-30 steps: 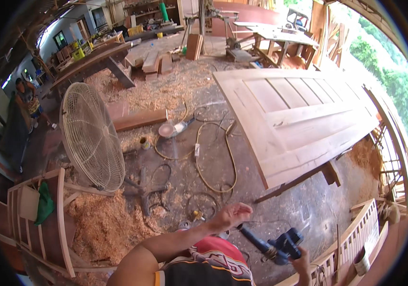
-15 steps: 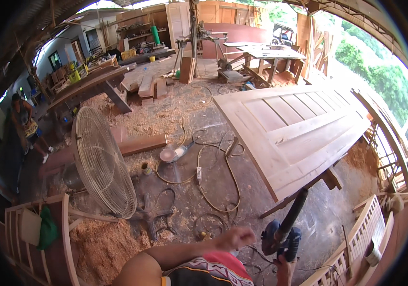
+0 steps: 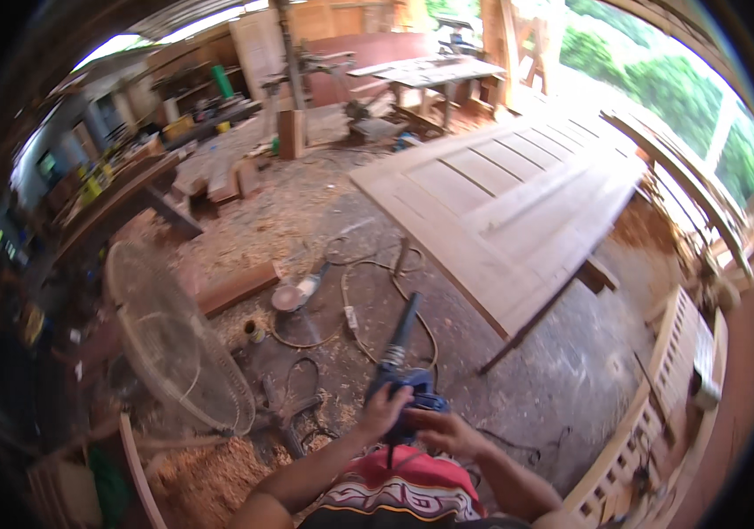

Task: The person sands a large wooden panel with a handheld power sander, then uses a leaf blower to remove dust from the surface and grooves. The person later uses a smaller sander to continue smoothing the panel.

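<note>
Lit by daylight from upper right. Washed out by glare at far end of wooden panel (image 3: 513, 216). Dim and smeared left of fan (image 3: 176, 339). Softly blurred at blue blower (image 3: 405, 379). Curved toward rim; black in 4 corners.

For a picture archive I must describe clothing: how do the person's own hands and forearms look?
The left hand and right hand are bare, without gloves; I see no watch or bracelet. The left forearm and right forearm show no sleeves. The garment below them is red, with a white, dark-edged pattern and a black part crossed by a thin orange line.
</note>
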{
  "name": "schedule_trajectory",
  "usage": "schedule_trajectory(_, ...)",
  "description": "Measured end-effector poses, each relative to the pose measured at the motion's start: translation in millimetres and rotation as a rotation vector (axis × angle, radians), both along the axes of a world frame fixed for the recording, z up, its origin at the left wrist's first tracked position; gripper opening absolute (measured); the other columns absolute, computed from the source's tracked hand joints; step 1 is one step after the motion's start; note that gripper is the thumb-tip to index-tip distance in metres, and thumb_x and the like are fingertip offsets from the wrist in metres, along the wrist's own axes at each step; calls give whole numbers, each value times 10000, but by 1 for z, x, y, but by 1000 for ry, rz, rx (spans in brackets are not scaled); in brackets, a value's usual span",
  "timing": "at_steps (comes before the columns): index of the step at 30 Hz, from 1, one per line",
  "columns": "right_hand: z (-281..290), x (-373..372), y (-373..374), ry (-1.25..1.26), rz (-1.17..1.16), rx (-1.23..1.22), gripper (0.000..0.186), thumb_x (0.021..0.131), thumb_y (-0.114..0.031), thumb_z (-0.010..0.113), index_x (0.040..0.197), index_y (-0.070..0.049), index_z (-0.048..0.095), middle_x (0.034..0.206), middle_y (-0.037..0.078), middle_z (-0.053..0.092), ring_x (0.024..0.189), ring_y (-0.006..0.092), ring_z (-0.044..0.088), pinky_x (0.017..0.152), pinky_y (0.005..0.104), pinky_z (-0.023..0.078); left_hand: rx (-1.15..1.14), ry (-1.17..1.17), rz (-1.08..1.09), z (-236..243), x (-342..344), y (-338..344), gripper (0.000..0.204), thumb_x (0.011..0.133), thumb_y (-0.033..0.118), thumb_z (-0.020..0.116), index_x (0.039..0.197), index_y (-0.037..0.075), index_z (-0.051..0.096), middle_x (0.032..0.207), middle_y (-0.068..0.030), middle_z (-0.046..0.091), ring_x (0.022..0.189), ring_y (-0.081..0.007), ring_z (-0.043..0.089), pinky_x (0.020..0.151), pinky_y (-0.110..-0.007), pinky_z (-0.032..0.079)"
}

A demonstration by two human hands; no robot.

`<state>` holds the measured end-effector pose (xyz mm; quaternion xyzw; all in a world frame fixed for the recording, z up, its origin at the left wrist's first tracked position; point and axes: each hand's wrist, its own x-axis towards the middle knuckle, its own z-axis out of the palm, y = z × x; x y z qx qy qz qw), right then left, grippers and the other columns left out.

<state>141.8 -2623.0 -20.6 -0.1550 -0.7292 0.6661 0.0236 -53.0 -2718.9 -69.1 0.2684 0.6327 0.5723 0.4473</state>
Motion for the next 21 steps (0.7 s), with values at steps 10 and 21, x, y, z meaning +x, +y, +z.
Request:
schedule_trajectory(10, 0, -24, 160, -504, -716, 884, 340, 981, -329, 661, 868, -14, 723, 857, 210, 725, 759, 372, 694, 724, 466, 534, 56, 534, -623, 127, -62, -104, 573, 935, 534, 758, 1055, -23, 698, 876, -135, 728, 809, -270, 733, 703, -386, 569)
schedule_trajectory(21, -45, -53, 190, -76, -626, -164, 411, 1081, -311, 576, 809, -39, 721, 741, 17, 683, 645, 79, 578, 612, 271, 453, -185, 636, -576, 129, -72, -63, 567, 923, 535, 755, 1018, -22, 700, 853, -215, 711, 812, -413, 730, 711, -438, 560)
